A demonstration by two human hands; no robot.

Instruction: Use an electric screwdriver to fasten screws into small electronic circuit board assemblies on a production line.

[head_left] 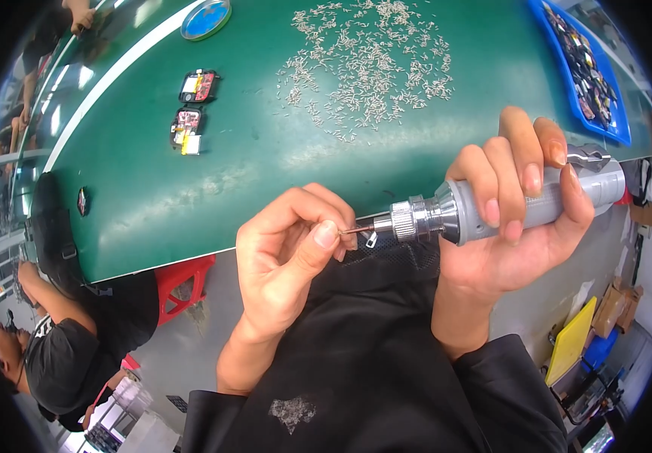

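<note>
Screwdriver point(546, 204) fills right grip point(508, 245), left grip point(284, 245) pinching its bit point(362, 228), with bare tabletop point(258, 151) beyond the near edge point(161, 264).

1. A black garment point(364, 355) covers the torso, its cloth matte and softly creased.
2. Low on its front, left of the middle, sits a ragged pale-grey patch point(292, 413), speckled and cracked-looking; whether worn print or stain cannot be told.
3. The left sleeve point(211, 423) is plain black, ending on the forearm.
4. The right sleeve point(511, 392) is black too, wide and loose, its edge short of the wrist.
5. Both hands are bare, with slender fingers point(501, 177) and short, rounded nails.
</note>
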